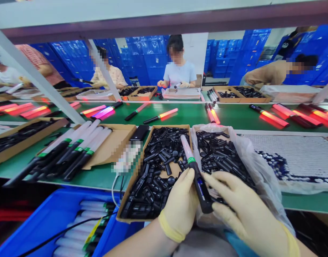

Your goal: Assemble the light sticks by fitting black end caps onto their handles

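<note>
My left hand [180, 205], in a cream glove, is closed round the black handle of a light stick [199, 189]. The stick has a frosted pinkish tube, a green band and a black handle, and it tilts with its tube pointing away from me. My right hand [241, 203], gloved too, is beside the handle with its fingers stretched and apart; the fingertips are close to the handle's lower end, and whether they touch it I cannot tell. Beneath the hands are a cardboard box [142, 169] of small black plastic parts and a plastic-lined box [194, 137] holding more black parts.
Several unlit light sticks [73, 151] are piled at left, above a blue bin [43, 210] of more sticks. Glowing sticks [166, 113] lie on the green conveyor [113, 117]. A tray of small silvery parts [300, 157] is at right. A white shelf post [43, 71] slants at left. Co-workers sit opposite.
</note>
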The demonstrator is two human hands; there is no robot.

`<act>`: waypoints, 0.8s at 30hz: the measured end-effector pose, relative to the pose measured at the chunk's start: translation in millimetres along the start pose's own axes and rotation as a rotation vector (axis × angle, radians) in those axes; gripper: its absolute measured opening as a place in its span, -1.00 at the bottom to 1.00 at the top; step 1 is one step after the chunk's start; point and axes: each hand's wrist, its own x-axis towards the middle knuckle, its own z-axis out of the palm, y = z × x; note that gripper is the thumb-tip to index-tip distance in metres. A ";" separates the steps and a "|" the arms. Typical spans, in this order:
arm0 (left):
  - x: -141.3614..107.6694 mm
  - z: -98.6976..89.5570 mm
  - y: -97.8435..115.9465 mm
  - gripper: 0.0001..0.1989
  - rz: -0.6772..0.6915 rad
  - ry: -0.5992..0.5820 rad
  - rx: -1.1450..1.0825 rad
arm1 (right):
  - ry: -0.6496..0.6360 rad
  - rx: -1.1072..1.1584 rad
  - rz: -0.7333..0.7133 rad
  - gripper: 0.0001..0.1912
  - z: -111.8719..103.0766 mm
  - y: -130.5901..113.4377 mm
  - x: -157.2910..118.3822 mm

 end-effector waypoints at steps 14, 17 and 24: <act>-18.6 10.0 46.3 -0.80 -0.139 0.162 0.061 | -0.392 -0.462 0.606 -0.64 -23.5 241.7 -52.9; -20.9 10.8 35.6 -0.85 -0.189 0.152 0.057 | -0.447 -0.475 0.558 -0.68 -16.8 247.7 -48.9; -20.1 12.7 28.6 -0.73 -0.239 0.129 0.024 | -0.510 -0.383 0.345 -0.78 -29.4 252.6 -48.0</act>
